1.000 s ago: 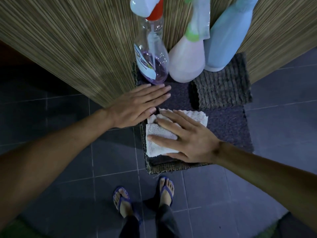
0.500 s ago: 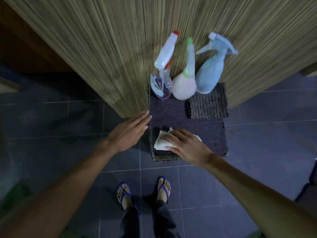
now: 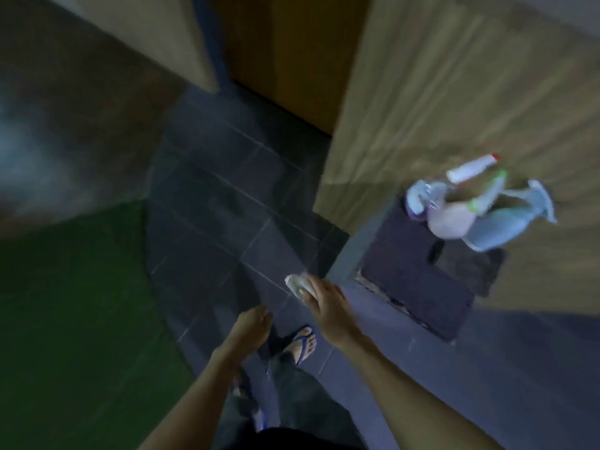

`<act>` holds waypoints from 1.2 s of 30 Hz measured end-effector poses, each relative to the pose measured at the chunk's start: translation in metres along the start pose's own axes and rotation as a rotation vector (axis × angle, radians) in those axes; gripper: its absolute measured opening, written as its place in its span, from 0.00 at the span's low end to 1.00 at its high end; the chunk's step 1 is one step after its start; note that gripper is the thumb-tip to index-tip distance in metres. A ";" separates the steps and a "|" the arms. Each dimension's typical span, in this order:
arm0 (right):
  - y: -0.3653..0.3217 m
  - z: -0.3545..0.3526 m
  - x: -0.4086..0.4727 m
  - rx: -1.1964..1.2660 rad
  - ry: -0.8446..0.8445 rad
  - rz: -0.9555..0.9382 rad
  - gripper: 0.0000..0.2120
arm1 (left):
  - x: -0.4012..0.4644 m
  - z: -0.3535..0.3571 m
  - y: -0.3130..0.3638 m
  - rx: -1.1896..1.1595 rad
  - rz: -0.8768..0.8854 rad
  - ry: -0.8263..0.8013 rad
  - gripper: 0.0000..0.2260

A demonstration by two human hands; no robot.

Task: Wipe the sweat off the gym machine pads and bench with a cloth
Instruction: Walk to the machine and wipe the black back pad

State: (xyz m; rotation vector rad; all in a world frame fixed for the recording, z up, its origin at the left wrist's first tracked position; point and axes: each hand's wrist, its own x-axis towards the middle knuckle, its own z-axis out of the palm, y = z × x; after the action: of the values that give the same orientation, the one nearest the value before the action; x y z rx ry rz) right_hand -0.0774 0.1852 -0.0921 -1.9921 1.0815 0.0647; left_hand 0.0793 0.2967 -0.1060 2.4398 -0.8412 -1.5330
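My right hand (image 3: pixel 324 303) is closed around a small white cloth (image 3: pixel 297 284), bunched up, with its end sticking out past my fingers. It hangs above the dark tiled floor, left of the dark mat (image 3: pixel 418 280). My left hand (image 3: pixel 251 323) sits lower and to the left, fingers curled loosely, holding nothing. The frame is blurred by motion. No gym machine, pad or bench is in view.
Three spray bottles (image 3: pixel 470 206) stand at the far end of the dark mat against a wood-grain wall (image 3: pixel 438 92). A green mat (image 3: pixel 74 303) covers the floor at left. A brown doorway (image 3: pixel 285 53) lies ahead. My feet in blue sandals (image 3: pixel 302 344) are on grey tiles.
My right hand lifted the white cloth off the dark mat and closed on it. My left hand left the mat. The view swung left, so mat and bottles now sit at right.
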 end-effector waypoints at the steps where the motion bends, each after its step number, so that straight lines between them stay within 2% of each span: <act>1: -0.007 0.015 0.001 0.018 -0.037 -0.029 0.27 | -0.009 -0.003 -0.016 -0.015 -0.023 0.012 0.15; 3: -0.020 0.045 -0.001 0.012 -0.120 -0.085 0.31 | -0.027 -0.007 -0.053 -0.085 -0.082 0.069 0.13; 6: -0.064 0.081 -0.015 -0.080 -0.233 -0.174 0.26 | -0.061 -0.009 -0.110 -0.248 -0.150 0.172 0.12; 10: -0.119 0.150 -0.042 -0.252 -0.358 -0.317 0.29 | -0.122 0.001 -0.194 -0.439 -0.246 0.305 0.13; 13: -0.175 0.206 -0.076 -0.366 -0.463 -0.459 0.18 | -0.170 0.017 -0.267 -0.580 -0.341 0.405 0.15; 14: -0.193 0.225 -0.090 -0.401 -0.484 -0.512 0.17 | -0.187 0.024 -0.291 -0.616 -0.370 0.439 0.15; 15: -0.209 0.245 -0.103 -0.423 -0.513 -0.569 0.20 | -0.204 0.029 -0.314 -0.642 -0.401 0.472 0.15; 17: -0.243 0.287 -0.129 -0.468 -0.567 -0.637 0.34 | -0.238 0.036 -0.360 -0.695 -0.452 0.541 0.17; 18: -0.259 0.310 -0.142 -0.497 -0.593 -0.677 0.35 | -0.253 0.040 -0.383 -0.727 -0.481 0.578 0.17; 21: -0.305 0.382 -0.182 -0.614 -0.730 -0.800 0.23 | -0.298 0.053 -0.448 -0.867 -0.575 0.690 0.16; 23: -0.331 0.429 -0.207 -0.681 -0.803 -0.890 0.19 | -0.325 0.064 -0.486 -0.971 -0.630 0.748 0.16; 30: -0.400 0.581 -0.307 -0.803 -1.030 -1.201 0.18 | -0.402 0.111 -0.595 -1.292 -0.853 0.878 0.19; 33: -0.426 0.648 -0.342 -0.848 -1.127 -1.265 0.18 | -0.427 0.116 -0.642 -1.363 -0.920 0.877 0.22; 36: -0.462 0.718 -0.377 -0.896 -1.168 -1.262 0.18 | -0.450 0.116 -0.708 -1.454 -0.975 0.888 0.20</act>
State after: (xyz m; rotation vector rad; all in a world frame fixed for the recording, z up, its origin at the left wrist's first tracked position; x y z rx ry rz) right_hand 0.2476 1.0601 -0.0972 -2.3669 -1.1481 0.9899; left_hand 0.1034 1.1428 -0.0884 1.7803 1.2945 -0.4463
